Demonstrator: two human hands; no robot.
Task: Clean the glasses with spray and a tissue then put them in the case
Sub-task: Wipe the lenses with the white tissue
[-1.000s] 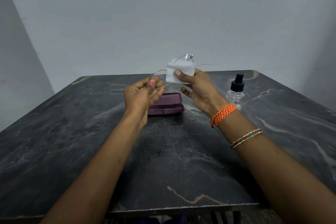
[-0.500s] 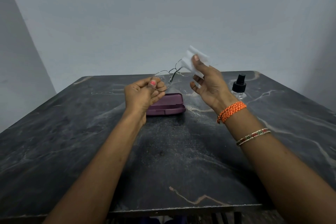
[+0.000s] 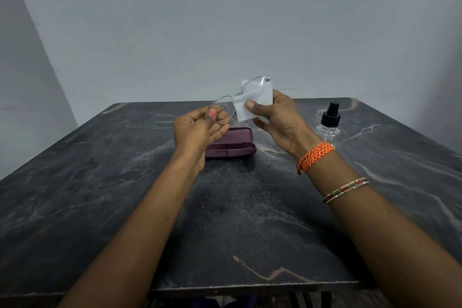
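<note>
My left hand (image 3: 200, 130) pinches the left lens of thin wire-rimmed glasses (image 3: 223, 107), held above the table. Small droplets speckle that lens. My right hand (image 3: 277, 120) grips a white tissue (image 3: 252, 102) folded over the right lens, thumb on the near side. The top of the right rim and one temple arm stick out behind the tissue. A purple glasses case (image 3: 231, 146) lies closed on the table below my hands. A clear spray bottle (image 3: 329, 124) with a black pump top stands to the right of my right hand.
The dark marble table (image 3: 125, 195) stands against a pale grey wall. My right wrist wears an orange thread band (image 3: 314, 157) and a beaded bangle (image 3: 346, 189).
My right hand, lifted off to the upper right with the tissue half a second ago, has come back down and folded the tissue over the right lens again.
</note>
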